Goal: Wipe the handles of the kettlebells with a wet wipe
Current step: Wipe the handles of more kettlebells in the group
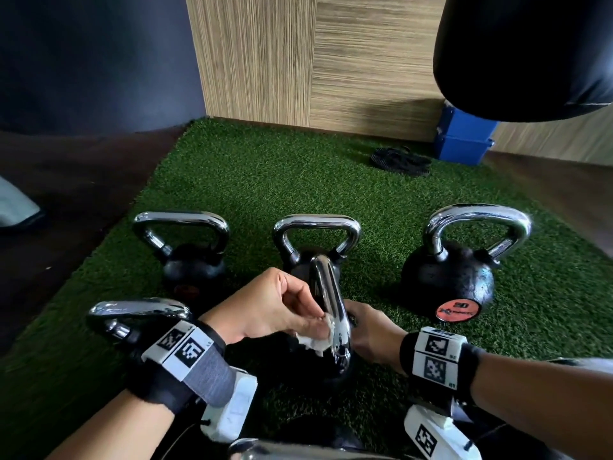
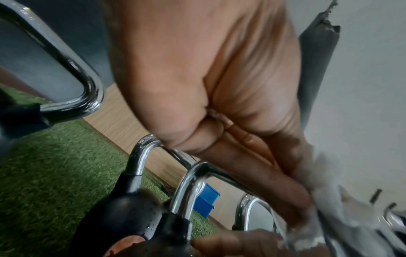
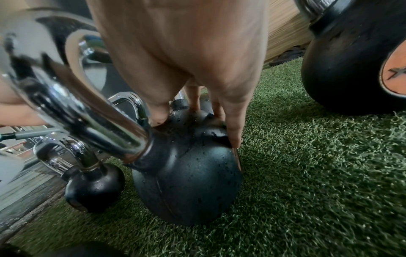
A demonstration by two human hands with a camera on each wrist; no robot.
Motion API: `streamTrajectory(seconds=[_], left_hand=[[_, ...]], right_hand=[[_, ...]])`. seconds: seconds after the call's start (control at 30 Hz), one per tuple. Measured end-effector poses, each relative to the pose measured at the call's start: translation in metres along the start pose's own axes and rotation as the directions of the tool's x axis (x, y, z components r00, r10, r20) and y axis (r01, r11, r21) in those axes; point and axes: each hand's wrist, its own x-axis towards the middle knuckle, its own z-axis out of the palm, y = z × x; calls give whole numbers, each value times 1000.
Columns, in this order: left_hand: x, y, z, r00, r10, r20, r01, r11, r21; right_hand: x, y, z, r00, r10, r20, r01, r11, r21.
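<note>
- Kettlebells stand on the green turf (image 1: 265,167); head view: the left hand (image 1: 275,307) pinches the wet wipe (image 1: 315,340) against the near kettlebell's handle (image 1: 331,303), while the right hand (image 1: 368,330) steadies its far side.
- Left wrist view: fingers curl, clamped on the wipe (image 2: 329,200) against chrome.
- Right wrist view: straight fingers (image 3: 232,121) press the black bell (image 3: 189,182). Wiping looks mid-way; which of the other handles are done cannot be told.
</note>
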Motion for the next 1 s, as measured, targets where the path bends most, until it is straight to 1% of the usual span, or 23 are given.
streamTrajectory(seconds=[0.03, 0.1, 0.13, 0.27, 0.37, 0.53, 0.63, 0.73, 0.8, 0.83, 0.9, 0.93, 1.0], left_hand=[[-3, 1, 1, 999, 37, -1, -37, 999, 37], [-7, -1, 6, 995, 95, -43, -92, 994, 61], [-10, -3, 8, 993, 108, -45, -105, 992, 66], [-19, -12, 18, 990, 142, 12, -143, 984, 106], [-24, -10, 21, 984, 176, -16, -171, 973, 157], [-29, -27, 28, 978, 201, -47, -184, 952, 246], [-31, -39, 32, 980, 184, -74, -153, 938, 312], [-30, -40, 29, 988, 145, -61, -113, 924, 366], [-27, -33, 22, 991, 125, -51, -96, 918, 385], [-25, -29, 18, 990, 127, -69, -93, 926, 367], [-18, -16, 10, 980, 142, -139, -100, 957, 271], [-15, -9, 6, 973, 138, -187, -99, 974, 203], [-9, 4, 1, 958, 85, -273, -87, 996, 5]], right_hand=[[0, -1, 0, 1000, 2, -4, -2, 1000, -3], [-1, -2, -1, 1000, -5, -3, 5, 1000, -4], [-2, -3, -2, 1000, -8, 0, 8, 1000, -10], [-3, -5, -3, 1000, 11, 14, -11, 999, -38], [-5, -6, -4, 1000, 9, 3, -9, 999, -53], [-2, -4, -2, 1000, -1, 17, 2, 998, -66], [-1, -6, -3, 1000, 8, 30, -5, 997, -82], [0, -11, -7, 997, -2, 72, 18, 975, -222], [2, -16, -16, 996, 12, 88, 14, 958, -286], [2, -19, -22, 998, 13, 69, 8, 954, -301], [0, -25, -36, 998, -42, -48, 26, 956, -292], [-2, -30, -43, 987, -91, -131, 55, 965, -257], [-9, -40, -54, 939, -196, -283, 153, 974, -168]])
